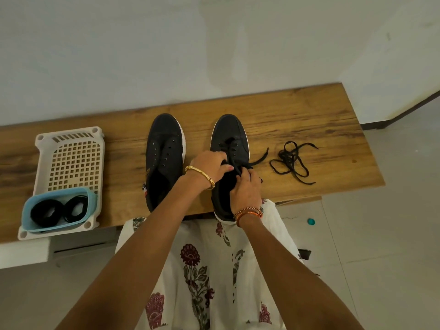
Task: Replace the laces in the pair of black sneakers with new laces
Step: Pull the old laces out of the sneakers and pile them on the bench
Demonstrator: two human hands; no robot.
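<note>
Two black sneakers stand side by side on a wooden bench, toes pointing away from me. The left sneaker [164,158] has bare eyelets and no lace. The right sneaker [229,139] still carries a black lace [232,151] through its upper eyelets, with one end trailing off to the right. My left hand [209,166] grips the sneaker's left eyelet flap. My right hand [246,186] pinches the lace over the tongue. A loose tangled black lace [291,160] lies on the bench to the right. Two coiled black laces [58,210] sit in a small blue tub [26,211].
The blue tub rests in a white plastic basket [71,144] at the bench's left end. The wooden bench [309,115] runs against a white wall, and its front edge is close to my lap. A small blue cap [311,221] lies on the tiled floor to the right.
</note>
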